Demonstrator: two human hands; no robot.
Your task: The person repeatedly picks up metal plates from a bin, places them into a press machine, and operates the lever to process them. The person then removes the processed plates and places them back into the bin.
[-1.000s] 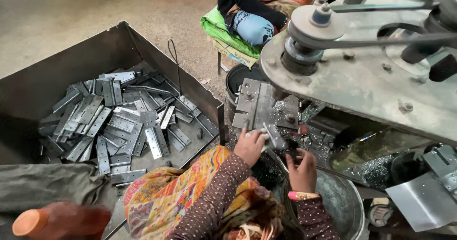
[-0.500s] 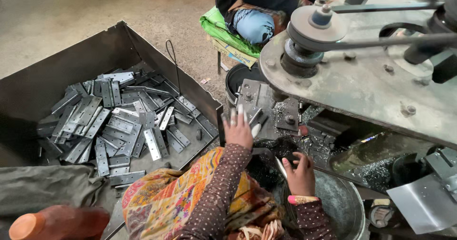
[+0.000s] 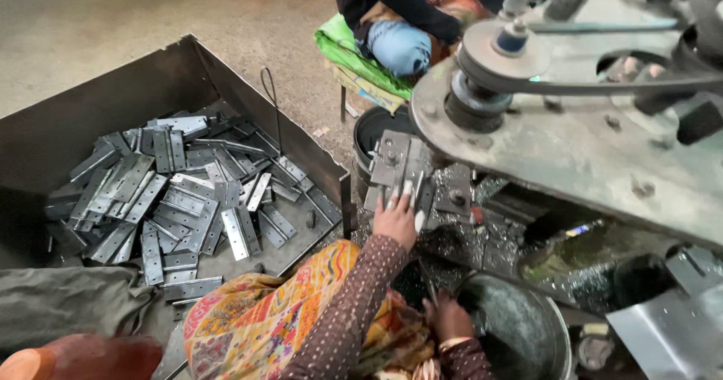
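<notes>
Left hand [image 3: 397, 220]: reaches forward to the grey metal plates [image 3: 399, 165] stacked on the press bed, fingers spread and resting on the near edge of the plates, with one plate between fingertips; a full grip cannot be confirmed. Sleeve is brown with small dots.

Right hand [image 3: 449, 318]: low, at the rim of the round bucket [image 3: 527, 335], well apart from the left hand; fingers curl downward into shadow, and whether they hold anything cannot be told.

Plates: lie just ahead of the left hand, under the large machine [image 3: 602, 139] with its belt pulley [image 3: 503, 52].

Tray [image 3: 113, 101]: open sheet-metal box to the left, filled with a loose pile of hinge-like strips [image 3: 181, 192], well apart from both hands.

Black tub [image 3: 374, 128]: behind the plates.

Patterned cloth [image 3: 263, 327]: orange and yellow, over the person's lap.

Another person [image 3: 407, 18]: seated beyond the machine on a green cushion [image 3: 350, 56].
</notes>
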